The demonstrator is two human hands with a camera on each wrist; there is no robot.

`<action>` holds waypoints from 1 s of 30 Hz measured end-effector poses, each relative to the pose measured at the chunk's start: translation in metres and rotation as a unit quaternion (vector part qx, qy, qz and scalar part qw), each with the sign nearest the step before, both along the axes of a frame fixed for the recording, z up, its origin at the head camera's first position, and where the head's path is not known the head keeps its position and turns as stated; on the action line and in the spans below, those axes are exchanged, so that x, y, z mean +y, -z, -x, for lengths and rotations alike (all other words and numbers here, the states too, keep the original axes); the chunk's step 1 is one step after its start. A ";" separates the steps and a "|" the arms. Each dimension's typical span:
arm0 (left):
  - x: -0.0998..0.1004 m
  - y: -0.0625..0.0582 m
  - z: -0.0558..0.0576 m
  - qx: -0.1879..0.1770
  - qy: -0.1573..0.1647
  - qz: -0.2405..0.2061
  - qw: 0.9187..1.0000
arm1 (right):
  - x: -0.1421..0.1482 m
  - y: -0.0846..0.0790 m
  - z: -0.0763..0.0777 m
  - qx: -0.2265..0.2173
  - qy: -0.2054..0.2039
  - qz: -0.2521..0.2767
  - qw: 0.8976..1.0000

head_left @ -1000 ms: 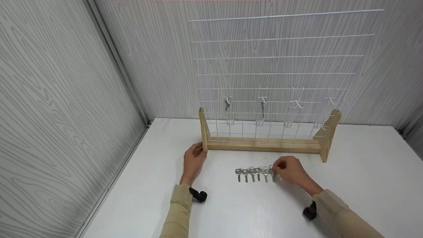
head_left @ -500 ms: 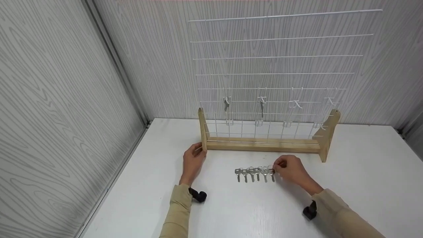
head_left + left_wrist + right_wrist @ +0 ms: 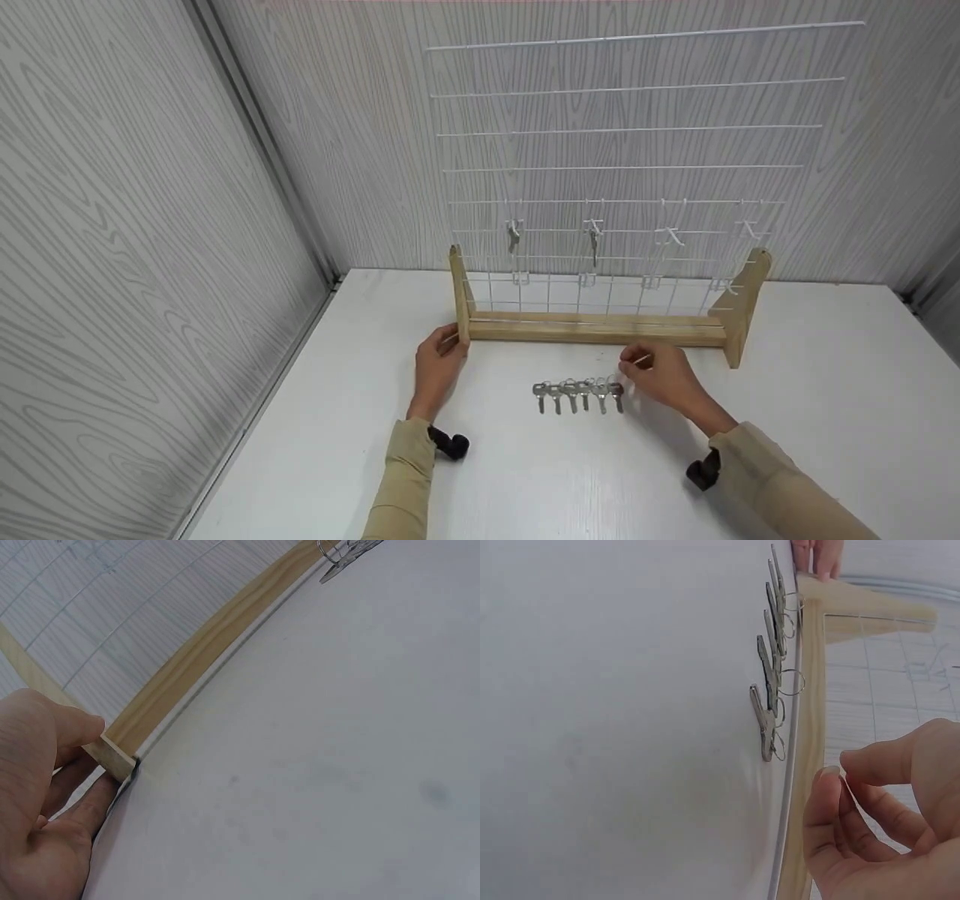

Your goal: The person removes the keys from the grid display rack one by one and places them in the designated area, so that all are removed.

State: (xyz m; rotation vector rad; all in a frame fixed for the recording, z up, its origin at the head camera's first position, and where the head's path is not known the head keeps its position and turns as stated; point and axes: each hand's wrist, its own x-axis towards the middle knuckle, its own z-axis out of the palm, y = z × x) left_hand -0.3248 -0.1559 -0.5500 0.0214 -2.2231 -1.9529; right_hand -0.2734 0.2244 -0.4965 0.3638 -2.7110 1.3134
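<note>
- Left hand [image 3: 441, 367]: grips the foot of the left end panel [image 3: 460, 292] of a wooden stand [image 3: 592, 330]; in the left wrist view, thumb on one face, fingers round the other side.
- Right hand [image 3: 660, 375]: just beside the right end of a row of keys [image 3: 577, 394]; thumb and forefinger tips close together, fingers loosely bent. Grip slack, nothing held; right wrist view shows it apart from the keys.
- Keys: six, side by side on the white table [image 3: 540, 480], in front of the stand's bar. Ringed heads towards the stand, blades towards the person.
- Markings: key heads too small and soft to tell whether they are stamped.
- White wire grid [image 3: 622, 168] rises from the stand. Four white hooks [image 3: 675, 237] in the upper row; a hanging key [image 3: 514, 241] on the leftmost, another hanging key [image 3: 595, 247] on the second. More hooks or brackets lower down, fine detail unclear.
- Tan sleeves [image 3: 401, 472] on both arms; black device [image 3: 451, 444] at the left wrist, a similar one at the right.
- Behind and to the left: grey wood-grain panels [image 3: 112, 262].
</note>
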 end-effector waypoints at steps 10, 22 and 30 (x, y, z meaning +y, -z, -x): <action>0.000 -0.002 -0.004 -0.002 -0.003 0.000 1.000 | -0.003 -0.021 0.002 0.004 0.008 0.013 1.000; 0.000 -0.002 -0.004 0.004 -0.004 -0.005 1.000 | -0.009 -0.058 0.005 0.032 0.008 0.045 0.998; 0.001 -0.001 -0.002 0.011 0.006 -0.004 1.000 | -0.013 -0.078 0.004 0.048 0.006 0.075 0.996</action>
